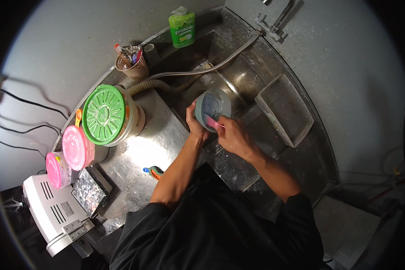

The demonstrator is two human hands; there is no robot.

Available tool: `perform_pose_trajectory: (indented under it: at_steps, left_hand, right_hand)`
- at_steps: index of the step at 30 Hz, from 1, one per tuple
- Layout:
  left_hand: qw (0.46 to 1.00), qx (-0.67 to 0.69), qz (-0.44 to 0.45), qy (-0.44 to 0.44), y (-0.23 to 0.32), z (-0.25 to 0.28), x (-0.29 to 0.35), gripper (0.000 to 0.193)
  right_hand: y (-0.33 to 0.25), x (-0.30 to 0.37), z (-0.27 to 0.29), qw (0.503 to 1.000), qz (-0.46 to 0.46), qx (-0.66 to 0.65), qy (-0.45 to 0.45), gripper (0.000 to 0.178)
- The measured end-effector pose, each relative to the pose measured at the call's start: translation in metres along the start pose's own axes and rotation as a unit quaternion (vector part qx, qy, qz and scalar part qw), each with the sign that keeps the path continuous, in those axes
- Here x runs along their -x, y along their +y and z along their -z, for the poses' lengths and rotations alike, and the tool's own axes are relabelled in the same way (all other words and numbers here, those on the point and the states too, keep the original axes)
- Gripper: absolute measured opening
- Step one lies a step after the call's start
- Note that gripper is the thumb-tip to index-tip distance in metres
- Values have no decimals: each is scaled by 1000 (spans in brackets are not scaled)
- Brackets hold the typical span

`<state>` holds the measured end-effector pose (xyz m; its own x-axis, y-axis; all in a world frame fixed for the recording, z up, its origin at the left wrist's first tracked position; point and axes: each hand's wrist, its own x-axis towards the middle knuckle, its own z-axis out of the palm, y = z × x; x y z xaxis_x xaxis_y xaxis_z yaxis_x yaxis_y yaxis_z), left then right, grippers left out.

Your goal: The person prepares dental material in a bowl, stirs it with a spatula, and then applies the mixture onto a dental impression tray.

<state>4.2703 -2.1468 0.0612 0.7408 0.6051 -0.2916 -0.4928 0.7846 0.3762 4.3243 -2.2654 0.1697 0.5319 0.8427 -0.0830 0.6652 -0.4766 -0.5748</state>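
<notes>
My left hand (194, 120) is wrapped round the side of a grey-green mixing bowl (226, 108), held tilted over the near part of the sink. Inside the bowl lies something pale and bluish; whether it is wet mix or water I cannot tell. In my right hand (235, 137) is a pink spatula (211, 121), its blade dipping into the bowl against the near wall. On the metal worktop (166, 121), left of my left forearm, rests a small blue-handled piece (155, 172) with green and orange material, like a dental impression tray.
The metal sink (243, 87) has a grey rectangular tub (294, 139) at its right. A hose (184, 73) runs from the tap (270, 29). A green bottle (182, 33) and pen basket (137, 69) stand behind. Lidded buckets (104, 114) and a white machine (54, 209) line the left.
</notes>
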Motion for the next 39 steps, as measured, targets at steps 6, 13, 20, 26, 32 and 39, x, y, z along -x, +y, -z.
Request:
perform_pose_trajectory:
  at_steps: [6,13,20,26,32,39]
  left_hand:
    - [981,-23,194,-6,16,-3,1,58]
    - [914,-129,385,-15,39,-22,3,71]
    - [881,-225,415,-34,53,-15,-1,74]
    - [879,-230,415,-37,58,-17,3,69]
    - [881,-243,405,3,51,-21,8,67]
    - [943,-145,299,-1,39,-7,8,61]
  right_hand:
    - [12,-26,37,990,80,115,18,8]
    - [9,-62,69,954,181,221,-94,8]
    - [4,-64,78,940,222,198,-169,14]
    - [1,-67,83,943,256,200,-75,10]
    - [10,-48,64,951,243,150,-123,8]
    - [2,-29,46,982,128,100,-94,10]
